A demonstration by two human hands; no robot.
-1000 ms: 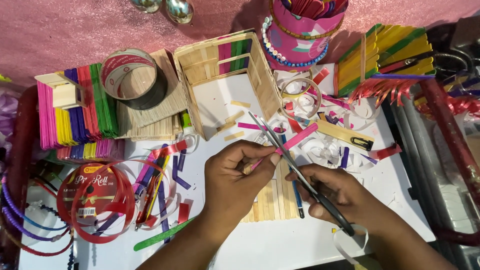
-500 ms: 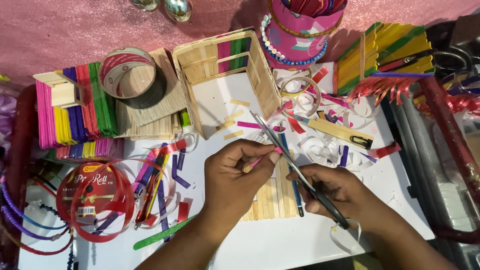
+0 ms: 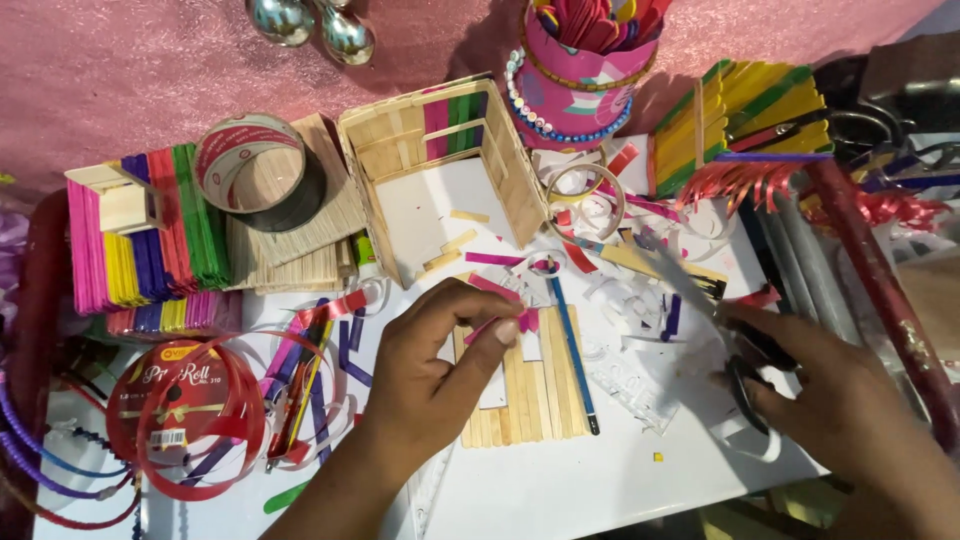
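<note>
My left hand [image 3: 440,370] is curled up, and my thumb and first finger are pinched together on a little pink stick piece [image 3: 500,325]. The pink piece pokes out from my fingertips toward the right. Right under it, and a bit under my hand, lies a flat panel of plain wooden sticks [image 3: 530,385] on the white table [image 3: 600,480]. A thin blue stick [image 3: 572,350] lies along the panel's right side. My right hand [image 3: 840,400] is off to the right, well apart from my left hand. Its fingers are closed around the black handles of the scissors [image 3: 740,345]. The blades point up and to the left and look blurry, so I cannot tell if they are open or closed. Lots of little paper and stick scraps [image 3: 640,290] lie between my two hands. Behind the panel stands a small box made of sticks [image 3: 440,170]. A roll of tape [image 3: 255,170] sits to its left, on stacks of coloured sticks [image 3: 140,235].
</note>
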